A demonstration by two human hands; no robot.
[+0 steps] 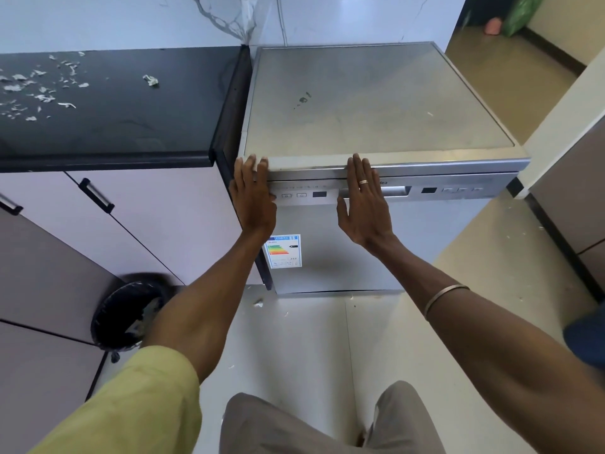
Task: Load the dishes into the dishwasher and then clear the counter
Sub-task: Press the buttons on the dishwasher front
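A silver freestanding dishwasher point(376, 103) stands in front of me with its door point(353, 253) shut. My left hand point(253, 196) lies flat against the door's top left corner, over the control buttons, fingers straight and together. My right hand point(363, 201), wearing a ring, presses flat on the control strip beside the recessed handle point(396, 191), fingertips at the top edge. Neither hand holds anything. To the left, the black counter point(131, 126) is strewn with small torn paper scraps point(42, 90). No dishes are in sight.
A black bin point(127, 316) with scraps in it stands on the floor at the lower left, beside pale cabinet doors point(157, 217) with black handles. An energy label point(284, 251) is stuck on the dishwasher door. A few scraps lie on the tiled floor point(311, 339).
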